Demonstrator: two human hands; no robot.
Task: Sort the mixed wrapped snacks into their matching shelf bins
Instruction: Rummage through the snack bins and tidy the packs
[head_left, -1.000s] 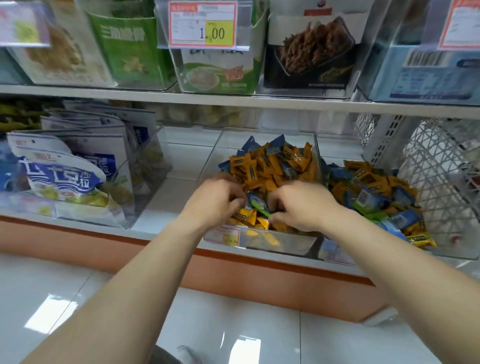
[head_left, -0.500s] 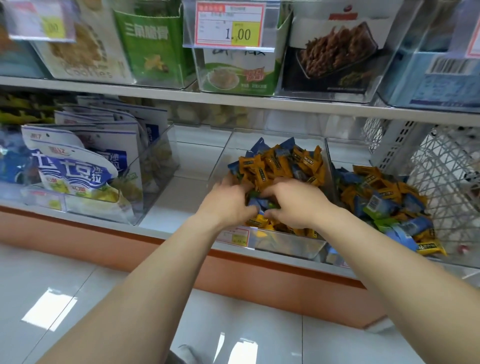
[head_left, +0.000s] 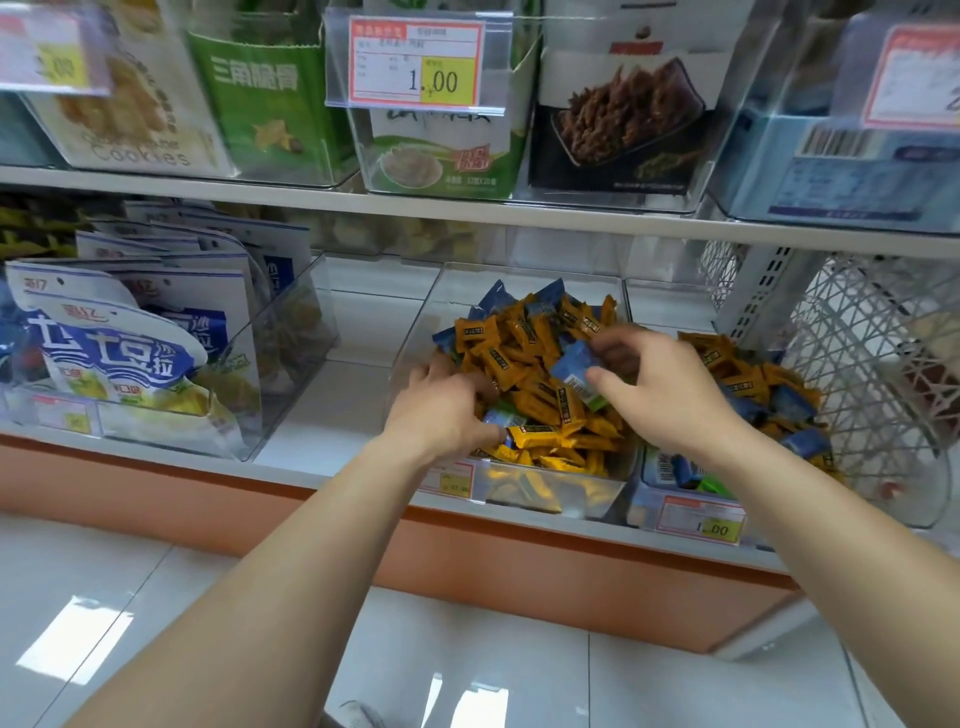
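Observation:
A clear middle bin (head_left: 524, 291) on the lower shelf holds a heap of orange wrapped snacks (head_left: 524, 353) with several blue ones mixed in. My right hand (head_left: 670, 395) hovers over the heap and pinches a blue wrapped snack (head_left: 574, 370) lifted off the pile. My left hand (head_left: 441, 410) rests at the bin's front left, fingers curled down among the wrappers by a blue-green snack (head_left: 501, 418); whether it holds one is hidden. The bin to the right (head_left: 691, 512) carries a mix of blue and orange snacks (head_left: 769, 389).
A clear bin of large white and blue bags (head_left: 130, 353) stands at the left, with bare shelf (head_left: 337, 395) between it and the middle bin. A white wire basket (head_left: 878, 364) is at the far right. The upper shelf (head_left: 467, 213) overhangs close above.
My right hand has risen and moved right, lifting a blue snack out of the heap. My left hand stayed at the front of the bin. The camera came closer.

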